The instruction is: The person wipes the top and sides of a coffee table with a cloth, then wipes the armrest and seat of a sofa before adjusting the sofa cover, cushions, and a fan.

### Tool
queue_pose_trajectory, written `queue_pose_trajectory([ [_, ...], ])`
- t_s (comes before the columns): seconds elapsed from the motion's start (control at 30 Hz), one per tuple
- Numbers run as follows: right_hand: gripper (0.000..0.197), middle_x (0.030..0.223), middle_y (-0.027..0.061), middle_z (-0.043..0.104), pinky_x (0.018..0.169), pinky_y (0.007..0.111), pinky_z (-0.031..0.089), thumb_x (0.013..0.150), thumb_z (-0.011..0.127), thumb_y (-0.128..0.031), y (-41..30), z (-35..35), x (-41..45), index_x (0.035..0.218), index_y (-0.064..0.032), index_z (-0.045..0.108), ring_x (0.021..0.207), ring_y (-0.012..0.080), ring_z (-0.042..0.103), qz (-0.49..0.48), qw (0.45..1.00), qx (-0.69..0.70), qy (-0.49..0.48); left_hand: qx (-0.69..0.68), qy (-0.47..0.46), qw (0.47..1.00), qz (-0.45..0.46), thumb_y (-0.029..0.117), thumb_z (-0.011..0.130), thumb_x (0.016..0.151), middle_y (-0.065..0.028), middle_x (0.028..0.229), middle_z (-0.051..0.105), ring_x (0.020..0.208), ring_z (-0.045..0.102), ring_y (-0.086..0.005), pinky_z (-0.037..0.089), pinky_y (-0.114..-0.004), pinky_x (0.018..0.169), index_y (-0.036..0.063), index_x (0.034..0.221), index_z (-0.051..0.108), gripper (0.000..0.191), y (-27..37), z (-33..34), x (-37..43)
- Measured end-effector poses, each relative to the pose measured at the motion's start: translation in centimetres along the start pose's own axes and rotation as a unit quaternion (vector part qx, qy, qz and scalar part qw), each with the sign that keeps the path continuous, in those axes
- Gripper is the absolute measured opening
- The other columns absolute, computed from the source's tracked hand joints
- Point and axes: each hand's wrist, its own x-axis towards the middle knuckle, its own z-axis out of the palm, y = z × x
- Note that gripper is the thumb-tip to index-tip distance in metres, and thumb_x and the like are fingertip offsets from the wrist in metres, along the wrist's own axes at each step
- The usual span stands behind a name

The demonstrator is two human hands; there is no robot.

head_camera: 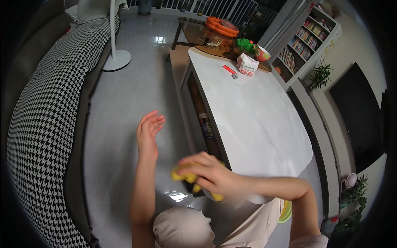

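My right hand (214, 175) is shut on a crumpled yellow cloth (186, 175), slightly blurred, at the near left corner of a white marble-look coffee table (254, 124). To the left, my left hand (149, 133) is raised over the grey floor, fingers apart and slightly curled, holding nothing. At the far end of the tabletop lie a red stick-like item (229, 69), a small crumpled silvery piece (235, 76) and a white and red paper bag (247, 64).
Behind the bag stand a patterned bowl (262, 53), a green plastic bag (245, 45) and an orange tray (221, 27). A sofa with a houndstooth cover (46, 124) runs along the left, near a white stand base (117, 60). A green basin (286, 214) sits beside my leg.
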Motion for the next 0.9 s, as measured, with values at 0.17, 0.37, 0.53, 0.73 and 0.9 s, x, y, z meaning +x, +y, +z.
queue_pose_trajectory([
  [0.17,0.046,0.146,0.0229,0.039,0.114,0.042,0.028,0.099,0.052,-0.024,1.2,2.9,9.7,0.143,-0.0111,0.045,0.137,0.0405,0.034,0.063,0.965,0.217,0.135,-0.170,-0.041,0.972,0.157,0.037,0.039,0.103,-0.0120,0.147,0.043,0.136,0.041,-0.0239,0.033,-0.039,0.112,0.0049,0.149,0.032,0.057,-1.0,0.9,-4.4],
  [0.37,0.030,0.126,0.0201,0.060,0.100,0.045,0.045,0.084,0.063,-0.007,8.1,-4.9,11.1,0.115,-0.0055,0.064,0.118,0.0387,0.056,-0.026,0.979,-0.136,0.150,-0.157,-0.040,0.987,0.008,0.009,0.056,0.097,-0.0086,0.141,0.043,0.118,0.052,-0.0180,0.046,-0.032,0.099,0.0168,0.156,0.016,0.072,-3.6,1.6,-4.7],
  [0.53,0.032,0.130,0.0186,0.057,0.102,0.044,0.041,0.094,0.057,-0.017,18.4,-7.9,9.1,0.123,-0.0038,0.060,0.121,0.0374,0.051,0.078,0.922,-0.286,0.251,0.013,-0.005,0.999,0.043,0.011,0.056,0.097,-0.0121,0.148,0.037,0.129,0.042,-0.0242,0.037,-0.035,0.107,0.0180,0.158,0.008,0.077,-11.6,3.3,-3.1],
  [0.73,0.032,0.130,0.0147,0.057,0.101,0.042,0.038,0.096,0.055,-0.019,18.5,-7.4,9.5,0.125,-0.0046,0.059,0.119,0.0326,0.051,0.151,0.944,-0.203,0.212,0.215,-0.087,0.955,0.184,-0.012,0.054,0.087,-0.0244,0.158,0.019,0.146,0.025,-0.0380,0.035,-0.045,0.112,0.0044,0.147,0.028,0.067,-20.0,5.2,-5.9],
  [0.9,0.032,0.129,0.0158,0.056,0.100,0.042,0.039,0.094,0.057,-0.017,18.1,-7.3,10.1,0.123,-0.0031,0.058,0.114,0.0343,0.052,0.161,0.945,-0.196,0.209,0.194,-0.031,0.965,0.172,-0.009,0.056,0.087,-0.0251,0.156,0.024,0.141,0.030,-0.0446,0.031,-0.045,0.113,0.0026,0.143,0.037,0.061,-22.3,5.9,3.6],
])
